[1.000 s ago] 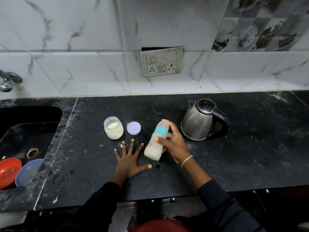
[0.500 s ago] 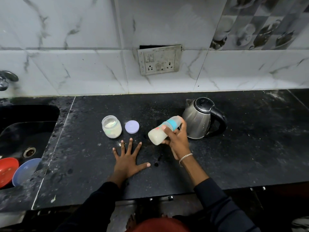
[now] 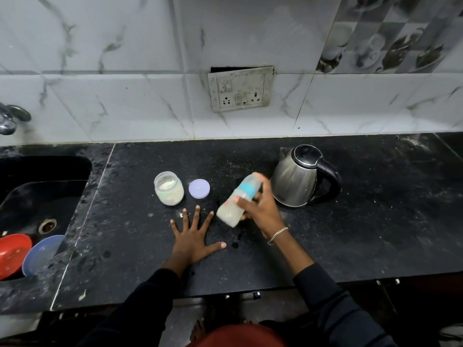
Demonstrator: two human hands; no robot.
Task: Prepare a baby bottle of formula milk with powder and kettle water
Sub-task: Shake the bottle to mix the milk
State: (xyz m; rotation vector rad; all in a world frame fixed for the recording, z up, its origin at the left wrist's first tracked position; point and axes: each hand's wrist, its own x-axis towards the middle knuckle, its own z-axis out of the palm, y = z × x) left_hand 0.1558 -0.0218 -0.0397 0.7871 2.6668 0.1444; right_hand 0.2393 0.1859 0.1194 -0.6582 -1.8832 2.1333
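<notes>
The bottle [image 3: 229, 212] is held clear of the table [image 3: 375, 221], tilted, its teal-collared top toward the kettle [image 3: 298, 179] and its milky base lower, near the left hand [image 3: 193, 236]; it is gripped round the middle by the right hand [image 3: 261, 211], whose fingers [image 3: 244, 202] are curled about the body; the top end is smeared by motion blur, so the teat or cap cannot be made out. The left hand is laid flat on the table, its fingers [image 3: 197, 214] spread wide and holding nothing. A pale, cloudy liquid is seen inside the bottle, so powder and water are judged to be in already, and the step in hand is taken to be the shaking that mixes them. The powder jar [image 3: 169, 189] is left open just beside its lilac lid [image 3: 199, 188], both behind the left hand; the kettle is set close behind the right hand, lid shut. For the next move, the grip would need to be kept firm and the collar kept tight so that nothing leaks; the bottle should then be stood upright on the table, clear of the kettle, and the liquid checked for lumps; the lid remains to be put back on the jar.
</notes>
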